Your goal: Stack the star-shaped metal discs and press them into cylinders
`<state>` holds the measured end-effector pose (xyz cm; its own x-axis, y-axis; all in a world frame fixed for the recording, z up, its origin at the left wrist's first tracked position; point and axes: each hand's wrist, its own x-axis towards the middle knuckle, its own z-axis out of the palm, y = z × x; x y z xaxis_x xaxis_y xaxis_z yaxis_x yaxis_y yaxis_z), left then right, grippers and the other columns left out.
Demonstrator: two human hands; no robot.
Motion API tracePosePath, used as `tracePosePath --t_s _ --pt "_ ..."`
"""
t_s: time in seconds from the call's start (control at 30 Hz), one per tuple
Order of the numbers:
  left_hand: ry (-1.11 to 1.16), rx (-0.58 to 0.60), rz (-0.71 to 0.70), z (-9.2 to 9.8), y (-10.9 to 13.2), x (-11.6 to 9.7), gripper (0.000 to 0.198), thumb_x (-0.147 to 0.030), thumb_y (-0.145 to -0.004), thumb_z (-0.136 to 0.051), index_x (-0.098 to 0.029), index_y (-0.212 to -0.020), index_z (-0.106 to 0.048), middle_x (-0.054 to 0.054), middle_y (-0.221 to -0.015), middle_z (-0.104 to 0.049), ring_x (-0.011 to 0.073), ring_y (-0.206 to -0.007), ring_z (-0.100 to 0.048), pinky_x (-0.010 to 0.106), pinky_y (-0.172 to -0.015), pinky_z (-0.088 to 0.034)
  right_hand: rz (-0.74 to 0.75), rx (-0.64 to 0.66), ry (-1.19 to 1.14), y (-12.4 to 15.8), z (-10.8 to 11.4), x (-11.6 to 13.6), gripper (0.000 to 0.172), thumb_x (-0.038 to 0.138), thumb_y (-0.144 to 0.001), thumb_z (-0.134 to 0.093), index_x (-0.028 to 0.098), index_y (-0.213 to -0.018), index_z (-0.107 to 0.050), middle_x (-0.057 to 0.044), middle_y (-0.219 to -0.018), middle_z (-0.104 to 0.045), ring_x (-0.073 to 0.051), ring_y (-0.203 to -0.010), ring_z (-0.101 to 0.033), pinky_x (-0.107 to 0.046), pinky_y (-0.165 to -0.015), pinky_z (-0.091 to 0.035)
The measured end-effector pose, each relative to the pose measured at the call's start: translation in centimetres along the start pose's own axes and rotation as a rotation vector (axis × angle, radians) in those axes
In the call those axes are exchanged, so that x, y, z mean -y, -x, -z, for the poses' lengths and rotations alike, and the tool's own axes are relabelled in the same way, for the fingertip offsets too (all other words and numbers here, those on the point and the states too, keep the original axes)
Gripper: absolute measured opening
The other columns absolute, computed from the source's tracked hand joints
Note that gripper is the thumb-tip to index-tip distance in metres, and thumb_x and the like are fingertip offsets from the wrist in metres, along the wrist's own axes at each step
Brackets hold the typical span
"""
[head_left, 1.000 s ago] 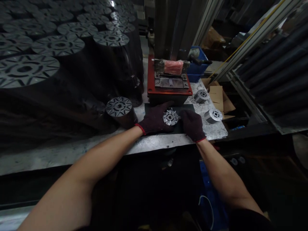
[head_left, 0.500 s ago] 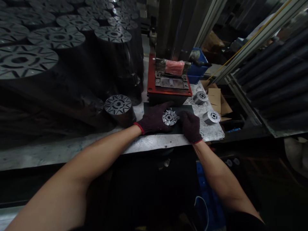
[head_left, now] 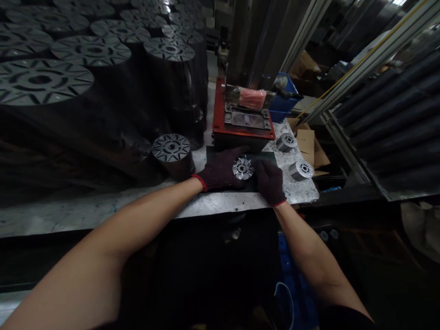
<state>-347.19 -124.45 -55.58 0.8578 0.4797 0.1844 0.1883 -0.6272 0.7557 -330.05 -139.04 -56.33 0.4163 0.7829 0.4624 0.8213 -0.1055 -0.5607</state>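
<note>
A round slotted metal rotor core [head_left: 242, 168] rests on a dark mat [head_left: 268, 158], its face upward, with thin pieces standing out of its slots. My left hand [head_left: 223, 170], in a dark maroon glove, is wrapped round the core's left side, thumb along the far side. Close by the core's right edge, my right hand [head_left: 270, 181] wears a matching glove. Its fingers are pinched together; whatever they hold is hidden. To the left stands a taller stack with the same star pattern [head_left: 173, 155]. Two more rotor cores [head_left: 301, 170] lie at the right.
A red-based press fixture [head_left: 244, 130] with a pink wrapped block [head_left: 252, 98] stands behind the mat. Tall dark stacks [head_left: 92, 52] crowd the left. A blue bin [head_left: 283, 101] and a cardboard box [head_left: 305, 144] are at the right, near the worktable's edge [head_left: 311, 195].
The small bright piece between my right fingers and the core no longer shows. My left hand keeps its hold on the core. The view has shifted slightly.
</note>
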Motion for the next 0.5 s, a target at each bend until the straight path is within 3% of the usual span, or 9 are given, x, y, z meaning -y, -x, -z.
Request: tracePosePath --t_s 0.2,0.33,0.4,0.5 --pt "0.029 -0.002 -0.034 0.0 0.0 0.0 0.111 -0.041 -0.071 -0.101 -0.022 -0.17 -0.053 0.013 -0.167 -0.064 0.0379 -0.149 -0.065 0.05 -0.13 -0.051 0.277 0.212 0.362 -0.5 0.8 0.9 0.036 0.026 -0.106 -0.052 0.015 -0.115 -0.085 -0.02 -0.114 -0.086 -0.035 -0.105 -0.081 -0.049 -0.097 -0.064" --pt "0.061 -0.06 -0.074 -0.1 0.6 0.3 0.113 -0.041 -0.071 -0.102 -0.022 -0.17 -0.051 0.014 -0.165 -0.064 0.038 -0.147 -0.066 0.052 -0.127 -0.053 0.334 0.386 0.289 -1.5 3.3 1.3 0.035 0.026 -0.107 -0.055 0.018 -0.128 -0.083 -0.015 -0.122 -0.087 -0.032 -0.111 -0.082 -0.045 -0.097 -0.065" --pt "0.083 -0.111 -0.181 -0.2 0.9 0.5 0.096 -0.037 -0.075 -0.099 -0.023 -0.162 -0.06 0.013 -0.161 -0.067 0.0358 -0.147 -0.065 0.052 -0.125 -0.055 0.369 0.372 0.223 -3.1 4.9 1.7 0.036 0.032 -0.111 -0.055 0.024 -0.136 -0.08 -0.01 -0.125 -0.087 -0.029 -0.11 -0.082 -0.043 -0.095 -0.066" --pt "0.03 -0.099 -0.39 0.0 1.1 0.7 0.054 -0.033 -0.088 -0.087 -0.025 -0.14 -0.076 0.012 -0.153 -0.072 0.0332 -0.145 -0.065 0.053 -0.123 -0.054 0.455 0.197 0.324 -7.4 6.1 2.6 0.04 0.038 -0.109 -0.062 0.026 -0.144 -0.077 -0.011 -0.136 -0.083 -0.032 -0.123 -0.077 -0.049 -0.107 -0.06"
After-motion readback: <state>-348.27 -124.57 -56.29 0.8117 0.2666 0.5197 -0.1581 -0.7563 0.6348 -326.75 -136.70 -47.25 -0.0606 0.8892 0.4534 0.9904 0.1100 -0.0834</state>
